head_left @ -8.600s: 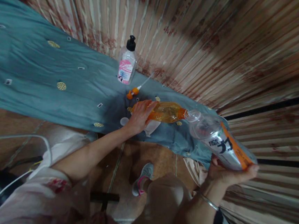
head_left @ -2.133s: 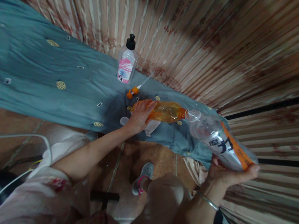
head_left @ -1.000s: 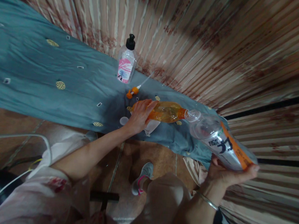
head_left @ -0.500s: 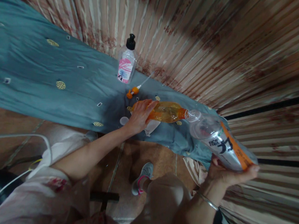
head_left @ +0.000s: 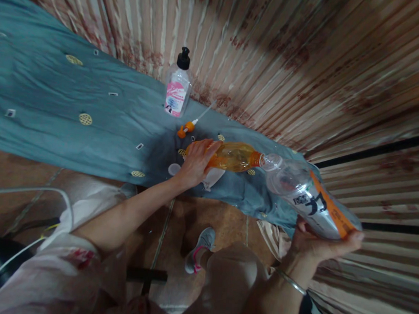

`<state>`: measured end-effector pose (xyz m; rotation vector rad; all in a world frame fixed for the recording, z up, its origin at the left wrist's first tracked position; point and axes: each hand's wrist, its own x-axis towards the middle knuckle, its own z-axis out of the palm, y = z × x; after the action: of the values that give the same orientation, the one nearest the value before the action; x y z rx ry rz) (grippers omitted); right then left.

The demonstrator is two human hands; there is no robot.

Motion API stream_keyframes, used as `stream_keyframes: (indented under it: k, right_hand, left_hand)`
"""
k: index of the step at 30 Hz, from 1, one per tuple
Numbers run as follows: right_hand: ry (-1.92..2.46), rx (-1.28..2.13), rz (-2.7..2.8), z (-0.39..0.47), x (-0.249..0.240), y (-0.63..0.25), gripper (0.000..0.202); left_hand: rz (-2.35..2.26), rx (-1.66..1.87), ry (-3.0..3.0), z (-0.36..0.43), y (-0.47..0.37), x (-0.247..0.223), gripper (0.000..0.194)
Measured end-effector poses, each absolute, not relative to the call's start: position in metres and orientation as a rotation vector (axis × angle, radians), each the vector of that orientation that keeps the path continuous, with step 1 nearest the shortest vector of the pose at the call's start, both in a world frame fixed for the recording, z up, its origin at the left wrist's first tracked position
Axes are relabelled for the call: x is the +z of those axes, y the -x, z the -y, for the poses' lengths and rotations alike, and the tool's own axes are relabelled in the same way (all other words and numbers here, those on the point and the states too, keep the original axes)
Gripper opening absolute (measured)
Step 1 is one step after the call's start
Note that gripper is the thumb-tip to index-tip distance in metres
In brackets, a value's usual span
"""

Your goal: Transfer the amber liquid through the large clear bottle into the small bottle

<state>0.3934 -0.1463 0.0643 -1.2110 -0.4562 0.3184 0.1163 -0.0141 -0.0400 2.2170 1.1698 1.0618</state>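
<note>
My left hand (head_left: 195,164) is closed round the base end of an orange bottle (head_left: 236,157), which lies sideways with its neck to the right. My right hand (head_left: 315,242) grips the lower part of a large clear bottle (head_left: 310,200) with an orange and silver label. This bottle is tilted, its mouth meeting the orange bottle's mouth. Beyond my left hand lies an orange pump head (head_left: 186,129) with a thin clear tube. A clear bottle with a black pump (head_left: 177,90) stands behind it. Near my left wrist is a small whitish disc (head_left: 174,169).
The blue patterned cloth (head_left: 53,99) covers a long surface, with a pleated curtain (head_left: 259,49) behind it. White cables (head_left: 26,189) cross the lower left. A shoe (head_left: 205,239) shows on the tiled floor below.
</note>
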Motion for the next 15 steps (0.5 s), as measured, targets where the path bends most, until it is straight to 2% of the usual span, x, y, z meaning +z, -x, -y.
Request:
stream_keyframes:
  k: [15]
  right_hand:
    - [1.171,0.250,0.537,0.1447,0.0629,-0.3943,0.059]
  left_hand:
    - [-1.175,1.071,-2.226,0.0140,-0.1163,-0.0428,0.072]
